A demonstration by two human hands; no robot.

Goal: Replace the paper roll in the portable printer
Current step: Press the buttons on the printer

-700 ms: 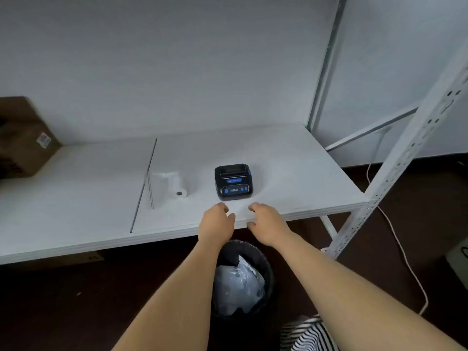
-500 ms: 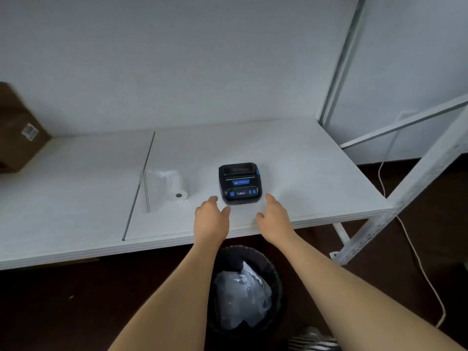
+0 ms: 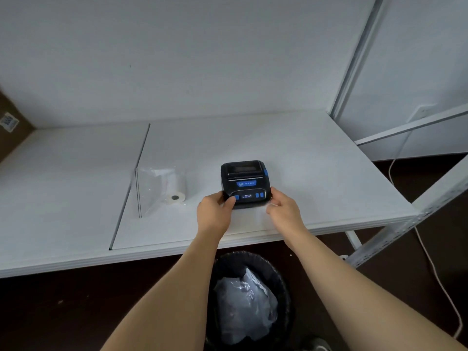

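A small black portable printer (image 3: 243, 179) with blue buttons sits on the white shelf (image 3: 316, 173), its lid closed. My left hand (image 3: 215, 215) grips its near left corner, thumb on the front panel. My right hand (image 3: 285, 210) holds its near right corner with curled fingers. A white paper roll (image 3: 175, 197) in a clear plastic wrapper lies on the shelf to the left of the printer, apart from both hands.
A black waste bin (image 3: 250, 295) with a plastic bag in it stands on the floor below the shelf's front edge. A brown cardboard box (image 3: 10, 127) is at the far left. White shelf posts (image 3: 405, 231) and a white cable (image 3: 435, 272) are at the right.
Both hands moved forward from the shelf's front edge and took hold of the printer's near corners. The camera came closer to the shelf.
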